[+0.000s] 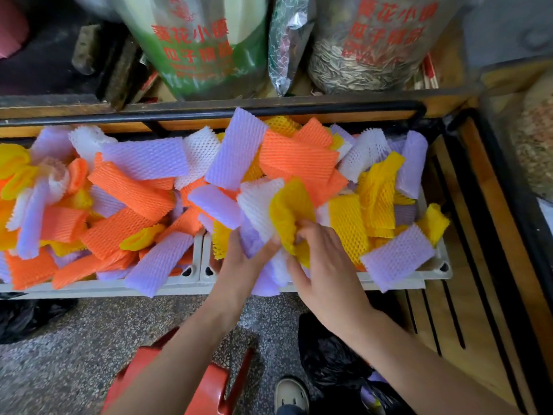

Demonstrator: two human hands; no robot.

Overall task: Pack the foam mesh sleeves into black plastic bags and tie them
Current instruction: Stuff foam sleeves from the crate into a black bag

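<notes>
Foam sleeves (143, 190) in orange, purple, yellow and white lie heaped in two grey trays set side by side, the left tray (119, 286) and the right tray (401, 282), piled high enough that several hang over the near rims. Both hands work at the near edge of the right tray, close to where the trays meet. The left hand (242, 262) has its fingers curled round a bunch (266, 283) of purple and white sleeves, gripping from below, while the right hand (326, 265) meets it from the other side, fingertips pinching a crumpled yellow sleeve (288, 211) against that bunch. Squeezing from two sides looks like a way to gather many light, springy pieces into one load instead of carrying them singly. A black bag (326, 354) sits on the speckled floor (89, 339) just below the right forearm, with something purple showing inside, likely sleeves already dropped in; keeping it so near makes the trip from tray short. A second black bag (27, 319) lies on the floor below the left tray; whether it is filled or tied I cannot tell. Behind the trays, on a wooden shelf (446, 73), stand clear sacks (368, 55) with red lettering, one holding striped seeds. A red stool (206, 387) stands near the feet.
</notes>
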